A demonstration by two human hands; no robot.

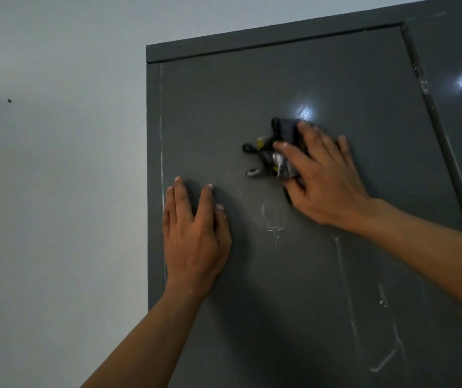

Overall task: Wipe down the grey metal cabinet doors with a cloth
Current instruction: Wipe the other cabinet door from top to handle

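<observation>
The grey metal cabinet's left door [294, 88] fills the middle of the head view, and its upper corner is in sight. My right hand [319, 177] presses a crumpled dark cloth [278, 147] with yellow and white patches flat against the upper middle of this door. Most of the cloth is hidden under my fingers. My left hand [196, 233] lies flat on the door's lower left, fingers spread, holding nothing. White streaks and smears [347, 289] run down the door below my right hand.
The second cabinet door [459, 79] stands to the right, past a vertical seam with white specks. A pale wall [56, 163] lies left of the cabinet, with a small dark spot [9, 101] on it.
</observation>
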